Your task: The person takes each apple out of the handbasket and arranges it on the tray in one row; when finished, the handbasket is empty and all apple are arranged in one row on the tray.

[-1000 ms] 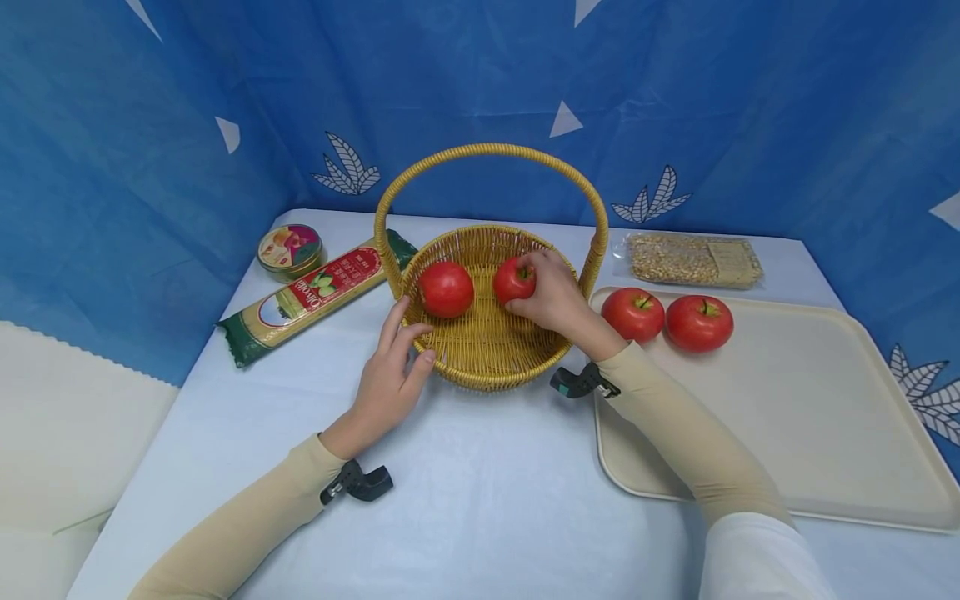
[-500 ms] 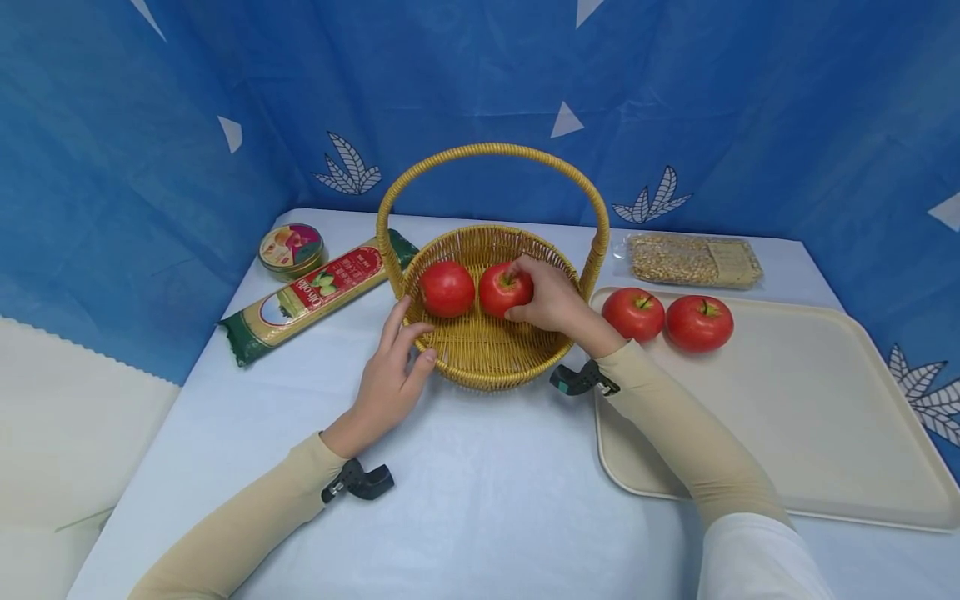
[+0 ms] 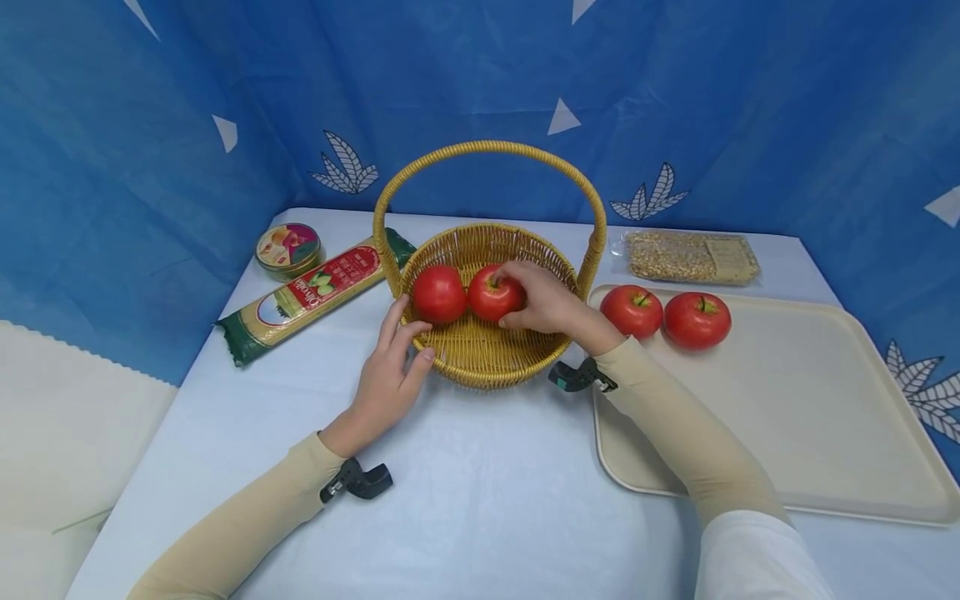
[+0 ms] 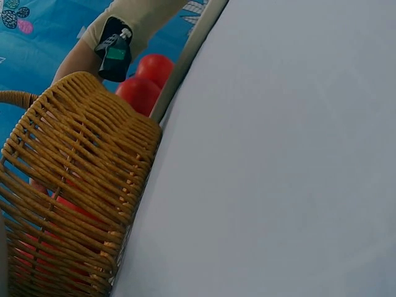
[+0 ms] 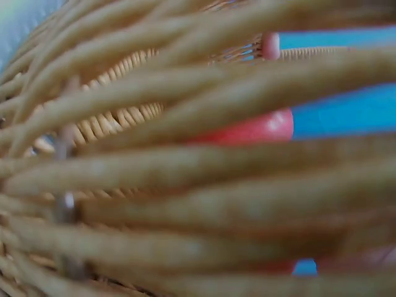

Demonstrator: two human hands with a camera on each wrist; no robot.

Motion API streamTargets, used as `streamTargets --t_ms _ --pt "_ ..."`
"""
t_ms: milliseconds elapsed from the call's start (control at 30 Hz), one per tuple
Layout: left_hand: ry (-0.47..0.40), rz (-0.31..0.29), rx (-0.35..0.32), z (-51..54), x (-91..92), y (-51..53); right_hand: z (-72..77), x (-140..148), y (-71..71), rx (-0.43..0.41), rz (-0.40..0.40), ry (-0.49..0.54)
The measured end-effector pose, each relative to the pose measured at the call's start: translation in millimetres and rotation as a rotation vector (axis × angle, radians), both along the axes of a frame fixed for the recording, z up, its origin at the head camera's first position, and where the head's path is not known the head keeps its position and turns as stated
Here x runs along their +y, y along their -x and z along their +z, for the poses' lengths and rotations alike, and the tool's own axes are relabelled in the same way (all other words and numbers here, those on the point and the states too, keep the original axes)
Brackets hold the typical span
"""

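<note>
A woven wicker basket (image 3: pixel 487 354) with a tall arched handle stands at the middle of the table, two red apples inside. My right hand (image 3: pixel 551 300) reaches over its right rim and holds the right-hand apple (image 3: pixel 491 296) by its top and side. Against it, or nearly so, lies the left-hand apple (image 3: pixel 440 294). On the basket's left rim rests my left hand (image 3: pixel 386 375), its fingers loosely extended. In the left wrist view the basket's wall (image 4: pixel 74 161) hides most of the apples. Blurred weave fills the right wrist view, with part of a red apple (image 5: pixel 260 129) behind it.
Right of the basket is a beige tray (image 3: pixel 787 417), with two more red apples (image 3: pixel 697 321) at its upper left corner. Behind it lies a bag of grains (image 3: pixel 690 257). A pasta packet (image 3: pixel 315 292) and a round tin (image 3: pixel 288 248) lie to the left.
The apple in my right hand has shifted left inside the basket, up to the other apple, which has moved slightly left. My left hand has stayed at the rim.
</note>
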State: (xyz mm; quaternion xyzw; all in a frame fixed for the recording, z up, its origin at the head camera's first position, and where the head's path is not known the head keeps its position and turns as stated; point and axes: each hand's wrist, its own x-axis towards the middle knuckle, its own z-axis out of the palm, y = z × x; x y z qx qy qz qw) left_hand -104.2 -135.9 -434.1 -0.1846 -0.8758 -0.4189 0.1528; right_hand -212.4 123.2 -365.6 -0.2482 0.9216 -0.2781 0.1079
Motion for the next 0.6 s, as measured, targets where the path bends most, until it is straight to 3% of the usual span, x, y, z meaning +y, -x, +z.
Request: streamTargets --t_ms 333,600 --pt "-0.002 0.002 0.008 -0.4 0.0 1.1 1.1 -1.4 -2.3 -0.018 -0.059 0.018" --pt "0.000 0.003 0.018 -2.1 -0.7 0.4 -1.0 -1.0 -1.2 0.019 0.045 0.032"
